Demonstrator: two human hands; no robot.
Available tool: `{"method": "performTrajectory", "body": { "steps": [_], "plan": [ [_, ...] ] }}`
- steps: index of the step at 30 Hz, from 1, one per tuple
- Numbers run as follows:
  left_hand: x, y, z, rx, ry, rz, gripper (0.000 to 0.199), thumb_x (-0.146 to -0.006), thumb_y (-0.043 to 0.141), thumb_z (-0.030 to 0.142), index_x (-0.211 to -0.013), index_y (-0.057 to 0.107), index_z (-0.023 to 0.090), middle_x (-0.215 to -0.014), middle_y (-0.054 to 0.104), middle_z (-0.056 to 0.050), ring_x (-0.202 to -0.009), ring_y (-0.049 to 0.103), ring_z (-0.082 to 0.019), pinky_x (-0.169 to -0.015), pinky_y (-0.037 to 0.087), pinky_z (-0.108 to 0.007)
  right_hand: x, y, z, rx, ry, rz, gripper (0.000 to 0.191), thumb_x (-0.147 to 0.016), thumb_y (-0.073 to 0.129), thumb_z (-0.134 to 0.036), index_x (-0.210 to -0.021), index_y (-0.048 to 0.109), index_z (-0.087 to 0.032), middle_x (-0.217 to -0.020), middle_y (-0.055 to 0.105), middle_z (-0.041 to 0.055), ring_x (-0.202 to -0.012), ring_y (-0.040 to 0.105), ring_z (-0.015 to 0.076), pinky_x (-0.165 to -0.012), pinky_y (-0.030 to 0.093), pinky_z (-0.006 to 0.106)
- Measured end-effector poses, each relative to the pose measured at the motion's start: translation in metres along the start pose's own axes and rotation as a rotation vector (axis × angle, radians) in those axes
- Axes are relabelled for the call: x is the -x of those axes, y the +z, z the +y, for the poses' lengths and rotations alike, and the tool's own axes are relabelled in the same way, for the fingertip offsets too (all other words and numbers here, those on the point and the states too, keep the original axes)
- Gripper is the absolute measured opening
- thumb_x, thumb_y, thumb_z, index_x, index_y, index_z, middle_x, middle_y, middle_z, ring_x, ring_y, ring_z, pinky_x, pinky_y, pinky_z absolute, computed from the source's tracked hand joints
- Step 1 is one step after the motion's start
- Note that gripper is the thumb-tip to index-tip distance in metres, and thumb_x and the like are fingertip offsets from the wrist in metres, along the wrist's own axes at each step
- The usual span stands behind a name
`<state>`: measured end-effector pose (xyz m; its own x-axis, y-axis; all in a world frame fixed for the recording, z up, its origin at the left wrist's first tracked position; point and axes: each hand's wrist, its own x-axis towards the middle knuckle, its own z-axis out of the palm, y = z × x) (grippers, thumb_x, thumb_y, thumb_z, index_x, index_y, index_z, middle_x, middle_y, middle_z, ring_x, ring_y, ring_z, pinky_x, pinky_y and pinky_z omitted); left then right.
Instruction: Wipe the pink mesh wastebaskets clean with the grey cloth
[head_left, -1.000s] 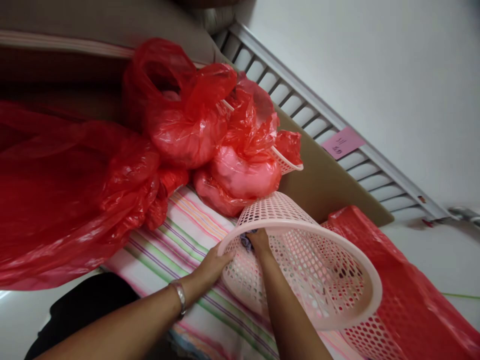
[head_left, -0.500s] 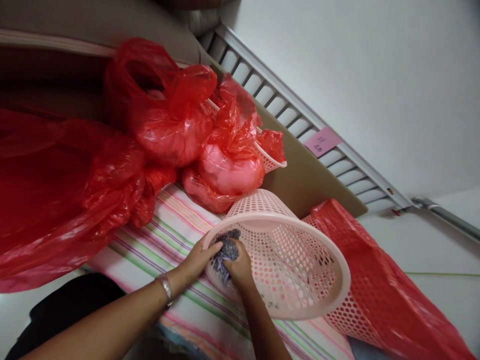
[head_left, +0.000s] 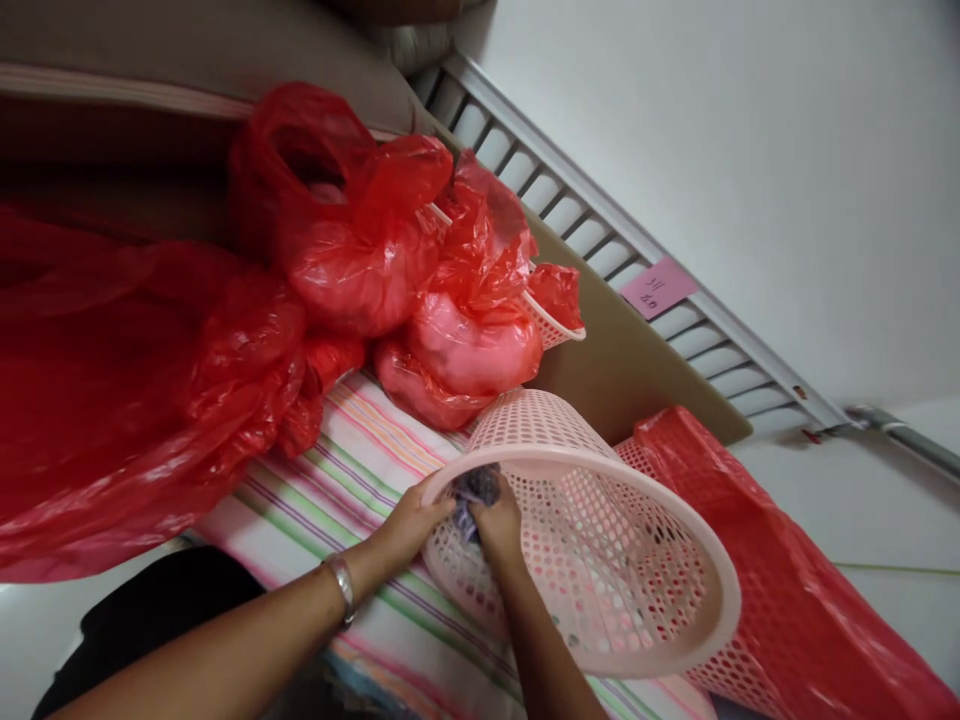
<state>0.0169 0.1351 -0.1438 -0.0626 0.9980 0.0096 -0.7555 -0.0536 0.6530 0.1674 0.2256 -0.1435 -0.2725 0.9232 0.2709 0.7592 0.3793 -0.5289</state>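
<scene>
A pink perforated plastic basket [head_left: 660, 645] lies tilted on its side, its mouth facing me. My left hand [head_left: 409, 522], with a silver bangle at the wrist, is closed on the basket's left rim, thumb over the inside and fingers hidden behind it. Inside the mouth, my right hand [head_left: 501, 520] grips a bunched dark grey-and-lavender cloth [head_left: 474, 495] close to the left wall. Its fingertips are partly hidden by the cloth.
Knotted red plastic bags [head_left: 352, 270] with soft pink contents are piled behind. A large red bag [head_left: 112, 400] spreads at left. Another red bag [head_left: 795, 570] covers a basket at right. A striped cloth [head_left: 360, 440] lies beneath; a slatted rail [head_left: 577, 200] runs behind, with a pink note [head_left: 658, 288].
The cloth and my right hand have gone deeper into the basket. The basket's mouth has turned slightly and appears lower and further right, as the whole view has shifted a little.
</scene>
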Motion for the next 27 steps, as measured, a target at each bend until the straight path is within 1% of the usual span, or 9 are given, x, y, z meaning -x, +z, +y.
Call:
{"method": "performTrajectory", "body": {
  "steps": [3,6,8,11,14,18,23,25,27],
  "plan": [
    [0.002,0.000,-0.003,0.012,-0.008,-0.009,0.050,-0.071,0.067,0.026,-0.119,0.059,0.015,-0.114,0.068,-0.009,-0.107,0.061,-0.027,-0.100,0.041,-0.041,-0.047,0.008,0.012,0.026,0.015,0.031,0.031,-0.065,0.055,-0.028,-0.093,0.063,-0.019,-0.091,0.068,0.0070,-0.089,0.062,0.0249,-0.084,0.047,0.037],
    [0.004,0.000,-0.007,0.062,-0.006,-0.052,0.052,-0.073,0.067,0.025,-0.123,0.056,0.017,-0.115,0.068,-0.008,-0.106,0.061,-0.026,-0.100,0.041,-0.041,-0.081,0.013,0.024,0.017,0.010,0.011,0.025,-0.070,0.051,-0.037,-0.083,0.064,-0.020,-0.084,0.069,0.0062,-0.090,0.062,0.0251,-0.086,0.046,0.039],
    [0.004,0.000,-0.010,0.093,-0.015,-0.070,0.055,-0.073,0.069,0.026,-0.125,0.055,0.017,-0.116,0.067,-0.008,-0.107,0.061,-0.026,-0.101,0.041,-0.041,-0.093,0.014,0.029,0.003,0.008,-0.013,0.027,-0.074,0.047,-0.040,-0.083,0.064,-0.021,-0.084,0.070,0.0051,-0.092,0.061,0.0241,-0.087,0.045,0.039],
    [0.005,0.001,-0.011,0.101,-0.023,-0.059,0.057,-0.071,0.071,0.031,-0.124,0.055,0.017,-0.120,0.064,-0.009,-0.112,0.058,-0.027,-0.102,0.040,-0.040,-0.096,0.011,0.029,-0.001,0.012,-0.043,0.026,-0.073,0.049,-0.039,-0.084,0.064,-0.022,-0.087,0.070,0.0044,-0.094,0.061,0.0237,-0.087,0.045,0.038],
    [0.004,0.001,-0.010,0.091,-0.027,-0.035,0.059,-0.069,0.073,0.037,-0.121,0.057,0.016,-0.118,0.065,-0.010,-0.112,0.058,-0.028,-0.102,0.040,-0.041,-0.081,0.007,0.021,0.020,0.035,-0.060,0.026,-0.064,0.056,-0.032,-0.086,0.064,-0.021,-0.089,0.070,0.0059,-0.093,0.061,0.0260,-0.086,0.046,0.039],
    [0.002,-0.001,-0.012,0.084,-0.025,-0.028,0.060,-0.065,0.075,0.043,-0.115,0.061,0.013,-0.108,0.070,-0.012,-0.106,0.061,-0.031,-0.099,0.042,-0.045,-0.034,0.002,0.003,0.019,0.052,-0.099,0.039,-0.057,0.055,-0.022,-0.096,0.062,-0.020,-0.089,0.069,0.0051,-0.083,0.064,0.0240,-0.079,0.050,0.036],
    [0.003,-0.004,-0.016,0.072,-0.001,0.045,0.055,-0.065,0.075,0.041,-0.109,0.064,0.010,-0.110,0.069,-0.015,-0.107,0.061,-0.030,-0.101,0.040,-0.044,0.044,-0.008,-0.016,-0.009,-0.038,-0.143,0.056,-0.052,0.052,-0.015,-0.107,0.059,-0.020,-0.102,0.063,0.0061,-0.098,0.060,0.0245,-0.088,0.047,0.036],
    [0.004,-0.003,-0.015,0.065,-0.038,0.065,0.053,-0.068,0.074,0.039,-0.110,0.063,0.010,-0.114,0.067,-0.016,-0.108,0.061,-0.030,-0.101,0.040,-0.045,0.065,-0.012,-0.020,-0.005,-0.067,-0.172,0.059,-0.049,0.051,-0.013,-0.107,0.058,-0.019,-0.102,0.061,0.0061,-0.099,0.058,0.0243,-0.090,0.046,0.036],
    [0.005,-0.001,-0.014,0.062,-0.056,0.077,0.052,-0.069,0.073,0.038,-0.111,0.062,0.009,-0.117,0.066,-0.017,-0.108,0.060,-0.030,-0.101,0.041,-0.045,0.075,-0.015,-0.022,-0.005,-0.066,-0.177,0.060,-0.048,0.050,-0.011,-0.108,0.058,-0.019,-0.103,0.060,0.0062,-0.101,0.057,0.0243,-0.092,0.045,0.036]
  ]
}}
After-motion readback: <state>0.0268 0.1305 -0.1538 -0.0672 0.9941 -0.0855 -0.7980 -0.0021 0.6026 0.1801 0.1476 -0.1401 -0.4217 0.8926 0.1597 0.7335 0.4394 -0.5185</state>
